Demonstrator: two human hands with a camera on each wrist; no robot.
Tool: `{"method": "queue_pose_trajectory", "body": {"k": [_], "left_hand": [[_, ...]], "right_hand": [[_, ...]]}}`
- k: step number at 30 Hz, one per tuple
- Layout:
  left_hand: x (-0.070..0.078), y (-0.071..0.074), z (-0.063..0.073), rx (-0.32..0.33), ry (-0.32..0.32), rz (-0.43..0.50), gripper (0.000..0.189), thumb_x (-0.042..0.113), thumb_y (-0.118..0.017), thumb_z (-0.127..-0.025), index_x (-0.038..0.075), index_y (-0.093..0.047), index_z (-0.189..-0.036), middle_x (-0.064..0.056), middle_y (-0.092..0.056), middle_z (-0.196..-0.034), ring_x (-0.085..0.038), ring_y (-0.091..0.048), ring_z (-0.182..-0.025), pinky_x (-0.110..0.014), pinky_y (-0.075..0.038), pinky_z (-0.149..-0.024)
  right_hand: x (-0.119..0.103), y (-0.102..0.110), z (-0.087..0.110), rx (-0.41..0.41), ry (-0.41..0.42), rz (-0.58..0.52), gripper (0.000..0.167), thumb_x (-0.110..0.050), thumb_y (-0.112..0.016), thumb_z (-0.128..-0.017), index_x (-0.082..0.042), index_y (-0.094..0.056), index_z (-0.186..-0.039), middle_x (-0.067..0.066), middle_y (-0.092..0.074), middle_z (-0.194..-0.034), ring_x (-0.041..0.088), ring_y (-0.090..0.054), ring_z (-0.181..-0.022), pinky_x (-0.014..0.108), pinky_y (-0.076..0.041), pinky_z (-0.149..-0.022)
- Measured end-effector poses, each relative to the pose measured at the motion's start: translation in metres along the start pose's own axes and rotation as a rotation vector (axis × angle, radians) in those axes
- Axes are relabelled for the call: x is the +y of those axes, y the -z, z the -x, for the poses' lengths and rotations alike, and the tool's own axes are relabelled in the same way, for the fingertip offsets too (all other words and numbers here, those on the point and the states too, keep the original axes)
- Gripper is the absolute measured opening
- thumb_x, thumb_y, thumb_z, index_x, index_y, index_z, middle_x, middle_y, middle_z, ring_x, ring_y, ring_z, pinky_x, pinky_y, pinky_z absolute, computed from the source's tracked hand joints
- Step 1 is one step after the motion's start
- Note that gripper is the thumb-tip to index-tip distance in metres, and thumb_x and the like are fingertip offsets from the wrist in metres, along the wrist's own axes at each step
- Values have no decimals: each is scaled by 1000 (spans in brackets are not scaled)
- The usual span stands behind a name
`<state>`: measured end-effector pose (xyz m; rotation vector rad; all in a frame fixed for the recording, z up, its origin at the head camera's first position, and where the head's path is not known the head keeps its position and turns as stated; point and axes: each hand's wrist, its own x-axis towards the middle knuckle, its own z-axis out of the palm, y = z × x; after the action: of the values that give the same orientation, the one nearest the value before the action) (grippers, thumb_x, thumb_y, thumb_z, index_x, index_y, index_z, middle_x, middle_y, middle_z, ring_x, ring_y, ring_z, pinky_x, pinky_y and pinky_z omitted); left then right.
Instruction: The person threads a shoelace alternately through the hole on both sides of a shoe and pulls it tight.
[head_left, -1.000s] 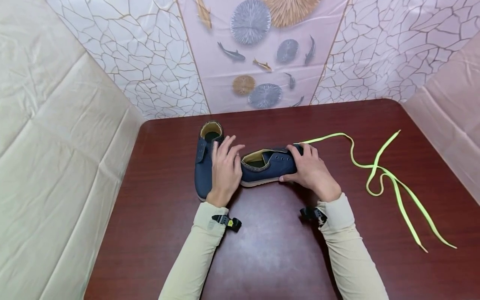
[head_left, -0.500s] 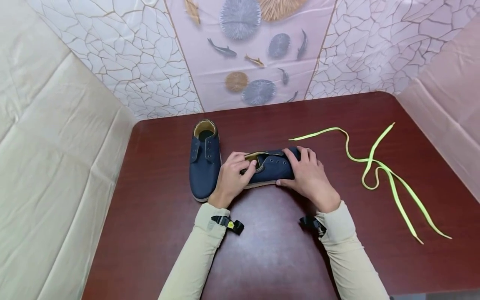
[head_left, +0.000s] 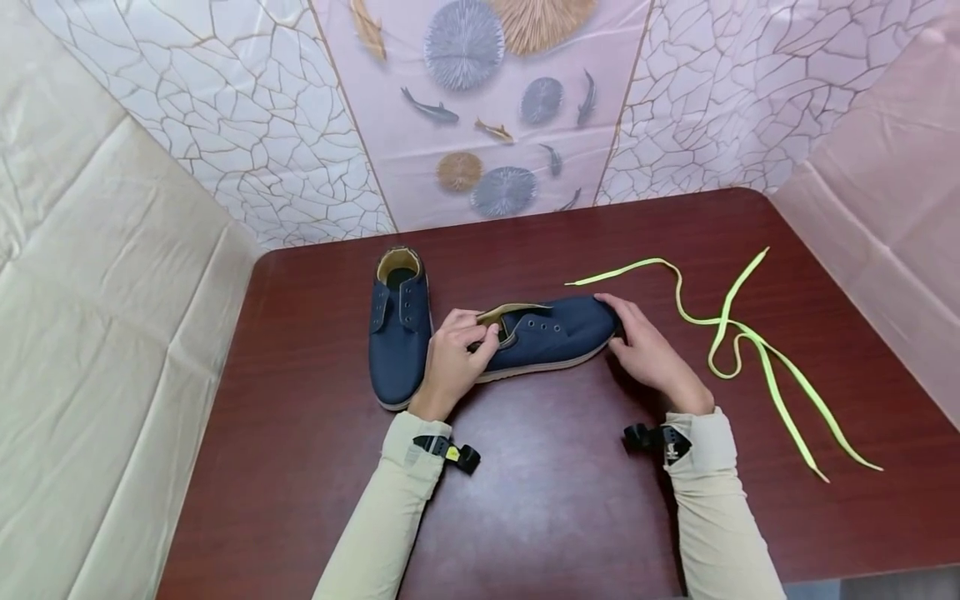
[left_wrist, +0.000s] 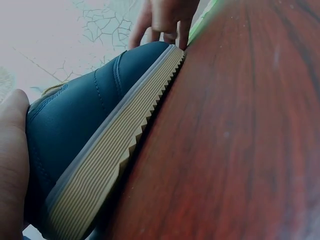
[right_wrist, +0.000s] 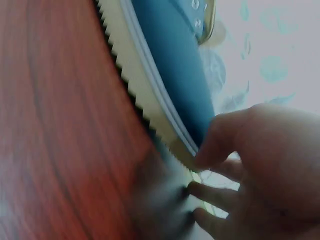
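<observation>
A navy shoe (head_left: 555,337) without laces lies sideways on the table, its toe to the right. My left hand (head_left: 450,358) grips its heel, the thumb at the opening's edge. Around the toe tip rest the fingers of my right hand (head_left: 652,354). In the right wrist view, the right thumb (right_wrist: 212,145) touches the toe edge while the other fingers are spread beyond it. The left wrist view shows the ridged tan sole (left_wrist: 117,140) along the shoe's side. The matching shoe (head_left: 397,350), also unlaced, stands left of my left hand, toe toward me.
Neon yellow-green laces (head_left: 724,321) lie loosely crossed on the right of the dark red table (head_left: 540,500). Patterned cloth (head_left: 502,108) hangs behind the table, and pale padded walls (head_left: 97,333) rise at the sides.
My left hand went from beside the upright shoe to the other shoe's heel and took hold of it. My right hand slid right to the toe tip, uncovering the toe. The head view shifted slightly.
</observation>
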<state>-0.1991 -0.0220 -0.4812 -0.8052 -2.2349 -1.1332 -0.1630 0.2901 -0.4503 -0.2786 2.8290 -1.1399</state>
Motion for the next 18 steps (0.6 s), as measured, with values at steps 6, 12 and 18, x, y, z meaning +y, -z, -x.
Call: {"method": "queue_pose_trajectory", "body": {"k": [6,12,18], "left_hand": [[-4,4,2,-21,-44,-75,47,15,-66,-101,16,-58,-55,-1,-70,-72,-22,-70,-100,-36,-60,-84],[-9,11,4,-34,-61,-148,42,16,-61,-100,18,-64,-58,2,-60,-65,-19,-68,-94,-36,-58,-64],[-4,17,-2,60,-119,-245,36,10,-64,-93,16,-55,-58,0,-51,-70,-22,-64,-82,-40,-54,-76]], "right_hand": [[6,-2,-4,-30,-16,60,75,10,-55,-94,0,-26,-163,36,-33,-161,55,-29,-148,65,-25,-120],[10,-2,-17,75,51,148,65,15,-52,-95,8,-36,-157,43,-34,-152,61,-36,-138,69,-31,-114],[10,2,-40,109,39,340,62,11,-53,-101,-1,-39,-160,39,-23,-163,66,-42,-119,67,-42,-99]]}}
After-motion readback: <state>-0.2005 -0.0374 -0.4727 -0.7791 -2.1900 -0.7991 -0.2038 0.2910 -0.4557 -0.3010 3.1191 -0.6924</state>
